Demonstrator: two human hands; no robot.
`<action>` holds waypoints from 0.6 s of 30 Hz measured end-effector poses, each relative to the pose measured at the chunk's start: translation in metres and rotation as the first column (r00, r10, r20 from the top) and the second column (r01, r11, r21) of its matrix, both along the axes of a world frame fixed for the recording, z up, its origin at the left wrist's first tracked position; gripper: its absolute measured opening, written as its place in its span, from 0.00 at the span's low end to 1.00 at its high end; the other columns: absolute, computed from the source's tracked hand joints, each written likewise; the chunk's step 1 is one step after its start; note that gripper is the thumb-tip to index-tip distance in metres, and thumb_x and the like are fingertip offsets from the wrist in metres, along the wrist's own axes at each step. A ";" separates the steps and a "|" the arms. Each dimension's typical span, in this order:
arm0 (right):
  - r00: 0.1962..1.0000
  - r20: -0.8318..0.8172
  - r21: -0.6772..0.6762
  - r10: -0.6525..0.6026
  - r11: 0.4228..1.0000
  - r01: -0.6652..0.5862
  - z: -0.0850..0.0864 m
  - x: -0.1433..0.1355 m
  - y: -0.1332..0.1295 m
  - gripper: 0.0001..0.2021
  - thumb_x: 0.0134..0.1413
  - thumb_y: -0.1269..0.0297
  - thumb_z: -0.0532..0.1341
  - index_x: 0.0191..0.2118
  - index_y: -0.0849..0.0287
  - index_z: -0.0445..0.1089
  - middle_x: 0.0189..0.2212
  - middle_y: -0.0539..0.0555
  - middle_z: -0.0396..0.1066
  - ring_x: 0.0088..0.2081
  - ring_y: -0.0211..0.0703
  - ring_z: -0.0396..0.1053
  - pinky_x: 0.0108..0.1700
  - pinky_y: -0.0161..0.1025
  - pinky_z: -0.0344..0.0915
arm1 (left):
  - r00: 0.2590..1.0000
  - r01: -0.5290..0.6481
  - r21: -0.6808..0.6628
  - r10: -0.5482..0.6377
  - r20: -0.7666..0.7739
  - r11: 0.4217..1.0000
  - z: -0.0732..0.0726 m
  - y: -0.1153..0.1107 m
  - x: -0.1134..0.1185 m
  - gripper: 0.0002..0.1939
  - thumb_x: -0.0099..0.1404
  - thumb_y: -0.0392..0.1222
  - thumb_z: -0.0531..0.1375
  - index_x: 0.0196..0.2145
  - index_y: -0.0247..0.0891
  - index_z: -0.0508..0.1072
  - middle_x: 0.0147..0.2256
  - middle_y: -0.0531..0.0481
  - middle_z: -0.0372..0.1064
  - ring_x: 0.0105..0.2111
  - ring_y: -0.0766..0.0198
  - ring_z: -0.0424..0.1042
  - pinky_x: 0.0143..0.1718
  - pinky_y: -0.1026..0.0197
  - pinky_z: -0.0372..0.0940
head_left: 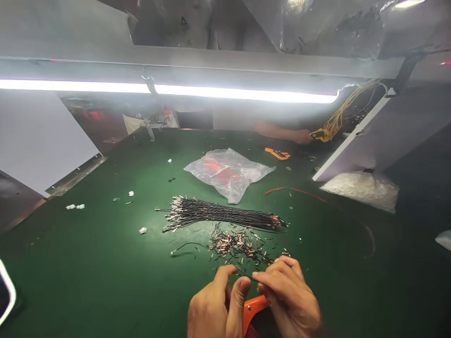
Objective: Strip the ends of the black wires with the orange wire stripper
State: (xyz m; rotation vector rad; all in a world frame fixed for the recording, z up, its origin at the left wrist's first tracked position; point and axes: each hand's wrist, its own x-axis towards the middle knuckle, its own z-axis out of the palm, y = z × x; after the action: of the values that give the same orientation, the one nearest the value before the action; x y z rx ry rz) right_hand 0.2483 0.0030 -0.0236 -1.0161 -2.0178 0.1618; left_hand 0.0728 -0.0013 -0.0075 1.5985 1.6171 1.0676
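My left hand (214, 307) and my right hand (289, 295) meet at the near edge of the green mat (88, 263), fingertips pinched together over something too small to make out. An orange-handled tool (252, 310) lies under and between the hands. Just beyond the fingers is a scatter of cut copper and black wire bits (239, 246). Behind that lies a bundle of black wires (221, 213) with metal terminals at both ends. One loose black wire (186, 248) lies to the left of the scraps.
A clear plastic bag with red contents (229, 172) lies behind the bundle. A red wire (296, 191) and a bag of white parts (362, 190) sit at right. Across the table another person's hand (303, 136) holds yellow wires (338, 117); an orange-yellow tool (277, 153) lies nearby.
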 end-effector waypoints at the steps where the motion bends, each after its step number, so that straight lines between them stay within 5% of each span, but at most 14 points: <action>1: 0.999 0.026 0.003 0.027 1.000 -0.027 -0.001 -0.001 -0.001 0.14 0.62 0.81 0.55 0.49 0.60 0.67 0.26 0.46 0.71 0.28 0.39 0.69 0.47 0.48 0.53 | 0.978 0.040 -0.184 -0.001 0.210 0.982 0.002 0.002 0.001 0.31 0.65 0.71 0.52 0.37 0.40 0.77 0.14 0.57 0.63 0.14 0.68 0.59 0.20 0.65 0.51; 3: 0.996 0.078 0.002 0.045 0.999 -0.046 -0.004 -0.006 -0.003 0.14 0.62 0.81 0.54 0.48 0.59 0.68 0.25 0.46 0.72 0.28 0.41 0.68 0.47 0.49 0.52 | 0.827 0.201 -0.424 0.080 0.557 0.883 0.005 0.008 0.002 0.35 0.56 0.76 0.57 0.34 0.37 0.76 0.11 0.59 0.59 0.12 0.73 0.51 0.17 0.68 0.46; 6: 0.996 0.087 -0.032 0.019 0.999 -0.016 -0.007 -0.015 -0.005 0.11 0.65 0.78 0.53 0.46 0.58 0.68 0.24 0.48 0.71 0.28 0.43 0.67 0.45 0.50 0.51 | 0.694 0.271 -0.451 0.152 0.704 0.850 0.006 0.014 0.001 0.33 0.47 0.72 0.67 0.29 0.35 0.74 0.13 0.58 0.63 0.13 0.76 0.53 0.17 0.71 0.50; 12: 0.997 0.077 -0.087 -0.027 0.996 0.034 0.000 -0.017 -0.006 0.12 0.65 0.78 0.53 0.49 0.60 0.67 0.25 0.48 0.71 0.29 0.43 0.65 0.44 0.47 0.53 | 0.785 0.141 -0.344 0.107 0.610 0.928 0.005 0.001 0.011 0.28 0.57 0.67 0.64 0.22 0.37 0.71 0.18 0.53 0.70 0.17 0.71 0.66 0.21 0.69 0.60; 18: 0.973 0.155 -0.029 -0.171 0.984 0.177 0.016 -0.008 -0.006 0.13 0.64 0.75 0.57 0.54 0.65 0.67 0.43 0.60 0.75 0.45 0.50 0.69 0.51 0.50 0.54 | 0.879 0.104 -0.347 0.077 0.470 0.932 -0.002 0.000 0.012 0.24 0.64 0.63 0.58 0.24 0.40 0.70 0.21 0.53 0.73 0.19 0.66 0.70 0.23 0.66 0.63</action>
State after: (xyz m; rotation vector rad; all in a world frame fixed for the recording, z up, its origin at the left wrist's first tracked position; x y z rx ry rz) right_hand 0.2406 -0.0029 -0.0079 -1.2600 -2.0557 0.0349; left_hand 0.0847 -0.0013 -0.0093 1.0000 1.3593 0.9864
